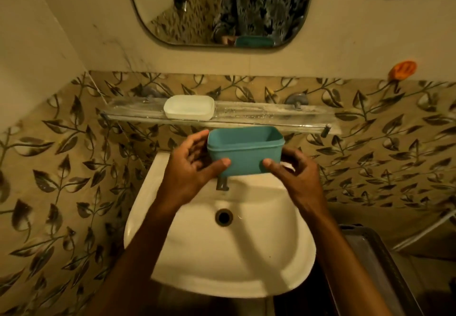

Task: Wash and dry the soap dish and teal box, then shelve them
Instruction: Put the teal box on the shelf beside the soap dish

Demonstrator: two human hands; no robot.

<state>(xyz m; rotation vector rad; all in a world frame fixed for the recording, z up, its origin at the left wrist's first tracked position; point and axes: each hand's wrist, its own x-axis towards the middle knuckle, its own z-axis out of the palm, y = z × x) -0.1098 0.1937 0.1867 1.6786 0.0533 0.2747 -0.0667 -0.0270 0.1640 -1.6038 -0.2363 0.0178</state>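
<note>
**Teal box held in both hands below the glass shelf**

The rectangular teal plastic box (244, 153) is upright and open-topped, with nothing visible inside. It is held in the air over the back of the basin, just below the front edge of the shelf and not touching it. The left hand (190, 167) grips its left end, with the thumb pressed on the near wall and the fingers curled round the side. The right hand (296, 175) grips the right end in the same way, thumb on the near wall; its fingers are mostly hidden behind the box.

The translucent white plastic soap dish (188, 106) sits on the clear glass wall shelf (271, 116), left of centre, above and a little left of the box. The shelf surface looks streaked and speckled.

Right under the box, the dark metal tap spout (222, 183) pokes out over the white ceramic washbasin (222, 266), whose round drain hole (224, 217) lies below it.

Beige wall tiles with a dark leaf pattern (61, 155) run behind the shelf and basin. A rounded mirror (197, 7) hangs above and reflects the box's top edge. An orange round wall hook (402, 70) is stuck to the wall at upper right.
</note>
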